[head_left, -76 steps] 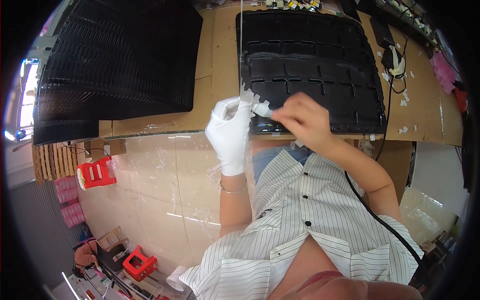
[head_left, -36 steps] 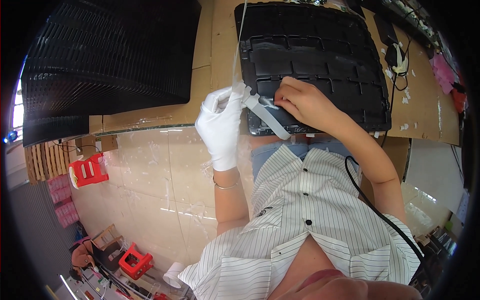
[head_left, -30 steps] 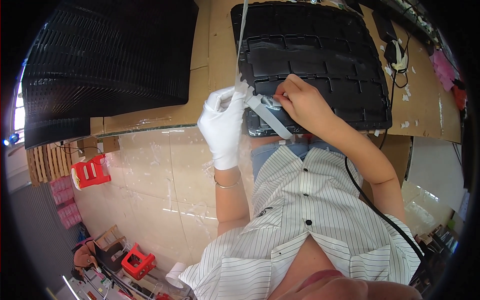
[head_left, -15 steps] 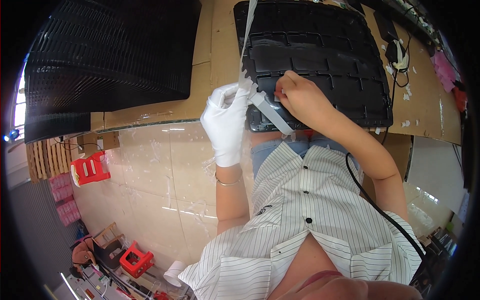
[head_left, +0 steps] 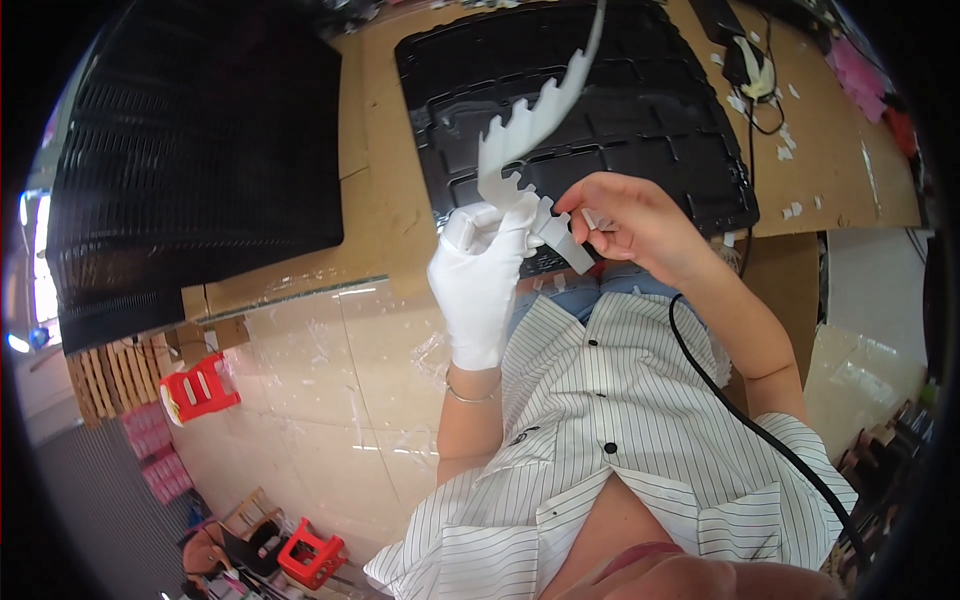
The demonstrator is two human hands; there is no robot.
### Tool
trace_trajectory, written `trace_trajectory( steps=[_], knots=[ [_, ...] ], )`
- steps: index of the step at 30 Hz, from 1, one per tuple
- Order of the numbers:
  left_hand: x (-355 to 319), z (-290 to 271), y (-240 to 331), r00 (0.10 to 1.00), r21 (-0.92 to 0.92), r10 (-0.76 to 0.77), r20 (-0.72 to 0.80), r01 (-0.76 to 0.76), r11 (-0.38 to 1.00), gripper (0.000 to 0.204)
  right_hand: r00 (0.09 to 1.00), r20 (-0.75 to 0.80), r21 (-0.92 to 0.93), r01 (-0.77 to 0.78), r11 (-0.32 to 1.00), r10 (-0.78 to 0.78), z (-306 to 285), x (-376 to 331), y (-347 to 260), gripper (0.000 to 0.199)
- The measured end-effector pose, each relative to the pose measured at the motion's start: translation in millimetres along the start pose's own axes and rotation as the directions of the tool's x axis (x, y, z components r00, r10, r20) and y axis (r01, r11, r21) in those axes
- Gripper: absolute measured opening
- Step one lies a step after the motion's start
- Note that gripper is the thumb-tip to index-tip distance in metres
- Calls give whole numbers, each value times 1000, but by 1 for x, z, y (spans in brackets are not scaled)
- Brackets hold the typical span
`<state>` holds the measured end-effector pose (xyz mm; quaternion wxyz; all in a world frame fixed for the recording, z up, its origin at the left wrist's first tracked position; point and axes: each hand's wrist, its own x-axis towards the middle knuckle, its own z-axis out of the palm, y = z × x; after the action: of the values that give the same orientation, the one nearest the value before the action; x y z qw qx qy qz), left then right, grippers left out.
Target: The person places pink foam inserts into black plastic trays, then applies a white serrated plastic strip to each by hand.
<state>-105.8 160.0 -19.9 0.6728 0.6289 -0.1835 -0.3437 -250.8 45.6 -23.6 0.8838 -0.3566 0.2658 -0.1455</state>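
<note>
A long white strip point(head_left: 535, 125) with a notched edge curves up from my left hand point(head_left: 478, 275) over the black tray. My left hand wears a white glove, and its fingers are closed on the strip. The strip's short grey-white end sticks out to the right of the glove. Beside that end is my bare right hand point(head_left: 640, 225), fingers bent, with a small white piece point(head_left: 597, 219) between them. Its index fingertip is close to the strip's notched edge; whether they touch I cannot tell. Beneath both hands lies the moulded black tray point(head_left: 650, 145).
A tall stack of black trays point(head_left: 200, 150) stands at the left on the cardboard-covered table point(head_left: 365, 200). White scraps point(head_left: 785, 140) and a black cable point(head_left: 752, 180) lie at the right. Red plastic stools point(head_left: 205, 388) and scraps are on the tiled floor point(head_left: 320, 370).
My right hand has come off the tray's surface toward the strip. My left hand has shifted slightly right and nearer to me, and the strip now bends to the right. The view has turned a little.
</note>
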Motion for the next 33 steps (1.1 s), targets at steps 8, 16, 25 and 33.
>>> trace_trajectory(
  steps=[8,16,25,33],
  knots=[
    [4,40,0,992,137,-5,124,-12,990,19,877,-149,-630,272,727,-458,-18,-32,17,8],
    [5,56,1,997,53,4,72,-8,999,19,829,147,-857,378,349,-539,-51,-69,-22,11],
    [2,58,-6,998,167,-21,54,12,986,23,825,-91,-995,-98,17,-558,-115,-52,-49,14],
    [-1,61,-4,998,151,-54,35,49,987,25,809,-198,-980,-141,143,-553,-105,-58,-46,17]
  ],
)
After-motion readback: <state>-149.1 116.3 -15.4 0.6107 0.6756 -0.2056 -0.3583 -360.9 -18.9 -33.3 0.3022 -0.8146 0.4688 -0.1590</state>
